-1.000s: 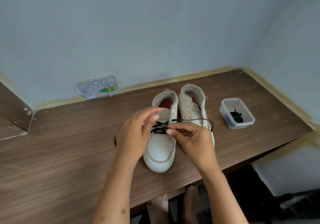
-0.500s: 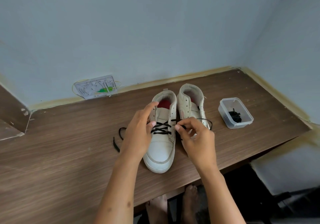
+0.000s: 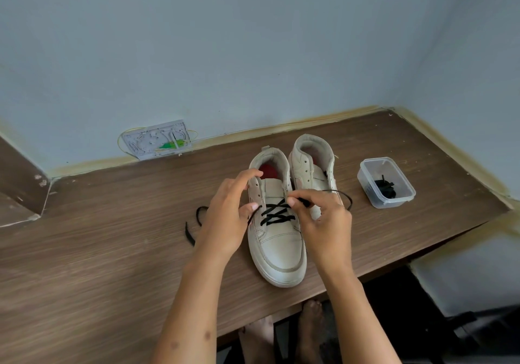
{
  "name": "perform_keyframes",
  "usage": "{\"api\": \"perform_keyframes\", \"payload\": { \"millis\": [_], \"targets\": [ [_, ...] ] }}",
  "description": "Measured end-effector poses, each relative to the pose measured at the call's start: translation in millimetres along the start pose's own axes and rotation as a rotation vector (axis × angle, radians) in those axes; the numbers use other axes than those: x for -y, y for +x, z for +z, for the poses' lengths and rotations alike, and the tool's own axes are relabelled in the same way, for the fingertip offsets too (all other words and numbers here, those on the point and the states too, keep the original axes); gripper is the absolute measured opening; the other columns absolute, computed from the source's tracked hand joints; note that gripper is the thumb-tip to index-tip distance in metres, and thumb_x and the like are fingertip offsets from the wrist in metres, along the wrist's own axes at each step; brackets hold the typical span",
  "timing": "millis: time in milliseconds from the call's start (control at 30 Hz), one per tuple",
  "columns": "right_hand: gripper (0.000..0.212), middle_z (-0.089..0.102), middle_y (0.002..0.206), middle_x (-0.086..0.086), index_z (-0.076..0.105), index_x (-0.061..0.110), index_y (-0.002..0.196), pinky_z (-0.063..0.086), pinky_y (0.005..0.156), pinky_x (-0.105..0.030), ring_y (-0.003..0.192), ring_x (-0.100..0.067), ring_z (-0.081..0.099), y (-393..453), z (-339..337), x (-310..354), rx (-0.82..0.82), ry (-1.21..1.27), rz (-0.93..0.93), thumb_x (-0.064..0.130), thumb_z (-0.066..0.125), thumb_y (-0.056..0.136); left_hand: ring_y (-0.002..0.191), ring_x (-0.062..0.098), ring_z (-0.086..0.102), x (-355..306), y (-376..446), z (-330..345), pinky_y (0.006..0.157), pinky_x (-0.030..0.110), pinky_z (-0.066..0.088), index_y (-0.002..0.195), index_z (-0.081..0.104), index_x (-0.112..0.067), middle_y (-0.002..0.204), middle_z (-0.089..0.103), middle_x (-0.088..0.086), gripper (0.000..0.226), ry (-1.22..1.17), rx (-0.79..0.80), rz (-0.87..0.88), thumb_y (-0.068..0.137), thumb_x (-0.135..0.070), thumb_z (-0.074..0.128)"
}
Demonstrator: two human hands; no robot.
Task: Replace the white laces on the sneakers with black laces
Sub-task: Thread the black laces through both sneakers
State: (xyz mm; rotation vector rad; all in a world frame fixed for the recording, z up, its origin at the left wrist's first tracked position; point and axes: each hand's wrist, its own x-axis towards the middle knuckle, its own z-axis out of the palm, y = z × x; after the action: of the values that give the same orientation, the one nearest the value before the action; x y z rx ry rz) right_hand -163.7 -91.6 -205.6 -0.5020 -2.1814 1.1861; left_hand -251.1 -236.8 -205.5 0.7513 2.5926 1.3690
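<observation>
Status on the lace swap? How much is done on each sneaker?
Done: no white laces are visible, and the nearer white sneaker has black lace crossed through its lower eyelets. In hand: the right hand pinches one lace end at an eyelet; the left hand holds the sneaker's other side. Left: its upper eyelets, plus the farther white sneaker, which looks unlaced. More black lace sits in the clear plastic tub.

Wooden desk [image 3: 112, 251], pale-blue corner walls [image 3: 253, 40]

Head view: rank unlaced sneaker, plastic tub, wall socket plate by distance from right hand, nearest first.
1. unlaced sneaker: directly behind the right hand, partly covered by it.
2. plastic tub: on the table, off to the hand's right.
3. wall socket plate: far left, against the wall.
</observation>
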Motion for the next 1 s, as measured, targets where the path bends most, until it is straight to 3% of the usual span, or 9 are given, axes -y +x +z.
{"api": "perform_keyframes", "payload": {
  "millis": [100,133,300,467,600,700,767,967,1000],
  "targets": [
    [0.016,0.061,0.088,0.021,0.076,0.030,0.094,0.047,0.085,-0.044,0.092,-0.011,0.055,1.8,11.1,-2.0,-0.012,-0.048,-0.056,0.017,0.074,0.086,0.092,0.011,0.060,-0.9,1.1,1.3,0.079,0.039,0.058,0.122,0.045,-0.054,0.108,0.049,-0.014,0.058,-0.042,-0.012,-0.011,0.091,-0.007,0.063],
    [0.017,0.060,0.088,0.020,0.076,0.030,0.094,0.044,0.087,-0.043,0.092,-0.013,0.053,2.8,15.3,-2.8,-0.013,-0.080,-0.079,0.015,0.073,0.086,0.092,0.013,0.060,-0.9,1.4,1.7,0.078,0.040,0.058,0.120,0.046,-0.053,0.107,0.049,-0.015,0.058,-0.045,-0.020,-0.013,0.091,-0.007,0.063],
    [0.030,0.064,0.086,0.024,0.070,0.032,0.109,0.011,0.094,-0.009,0.102,-0.008,0.042,6.2,28.6,4.1,-0.050,-0.195,-0.087,0.013,0.074,0.085,0.092,0.018,0.062,-0.5,1.5,0.7,0.075,0.042,0.058,0.118,0.048,-0.052,0.106,0.051,-0.012,0.056,-0.049,-0.034,-0.021,0.092,-0.004,0.059],
    [0.043,0.068,0.085,0.020,0.061,0.029,0.119,0.008,0.095,-0.012,0.115,-0.012,0.042,5.9,37.1,7.5,-0.090,-0.247,-0.070,0.007,0.073,0.084,0.090,0.017,0.063,0.7,2.5,0.3,0.073,0.042,0.058,0.117,0.048,-0.052,0.106,0.053,-0.012,0.055,-0.052,-0.046,-0.014,0.091,-0.006,0.063],
    [0.046,0.067,0.086,0.015,0.054,0.023,0.113,0.013,0.094,-0.027,0.114,-0.011,0.042,4.3,42.8,11.3,-0.077,-0.278,-0.060,-0.004,0.068,0.079,0.085,0.016,0.062,3.0,2.6,0.0,0.070,0.041,0.058,0.119,0.051,-0.051,0.105,0.055,-0.011,0.054,-0.059,-0.059,-0.011,0.090,-0.006,0.064],
    [0.048,0.067,0.087,0.013,0.045,0.024,0.106,0.014,0.098,-0.033,0.114,-0.012,0.042,2.4,46.0,15.3,-0.032,-0.245,-0.017,-0.010,0.059,0.075,0.078,0.009,0.062,3.7,2.3,-0.3,0.068,0.023,0.052,0.119,0.052,-0.049,0.106,0.056,-0.011,0.054,-0.053,-0.071,-0.002,0.090,-0.006,0.064],
    [0.049,0.066,0.086,0.014,0.039,0.027,0.103,0.014,0.097,-0.032,0.112,-0.010,0.041,1.4,47.8,17.4,-0.003,-0.177,0.049,-0.011,0.056,0.077,0.072,0.003,0.063,3.0,2.0,-0.7,0.062,0.013,0.048,0.119,0.053,-0.048,0.107,0.057,-0.010,0.052,-0.060,-0.068,-0.006,0.090,-0.006,0.065],
    [0.035,0.066,0.087,0.015,0.041,0.025,0.098,0.013,0.088,-0.014,0.110,-0.008,0.039,3.1,55.8,18.8,0.038,-0.025,0.217,0.000,0.061,0.085,0.068,0.000,0.063,-0.4,1.6,-1.0,0.057,0.012,0.045,0.113,0.049,-0.053,0.107,0.058,-0.008,0.062,-0.057,-0.070,-0.016,0.089,0.001,0.064],
    [0.035,0.067,0.086,0.016,0.043,0.026,0.099,0.014,0.088,-0.016,0.111,-0.007,0.039,3.4,56.3,19.8,0.045,-0.016,0.221,0.001,0.063,0.085,0.069,-0.001,0.063,-0.9,1.0,-1.2,0.057,0.011,0.045,0.115,0.048,-0.052,0.107,0.058,-0.008,0.062,-0.057,-0.076,-0.020,0.089,0.002,0.064]
  ]
}}
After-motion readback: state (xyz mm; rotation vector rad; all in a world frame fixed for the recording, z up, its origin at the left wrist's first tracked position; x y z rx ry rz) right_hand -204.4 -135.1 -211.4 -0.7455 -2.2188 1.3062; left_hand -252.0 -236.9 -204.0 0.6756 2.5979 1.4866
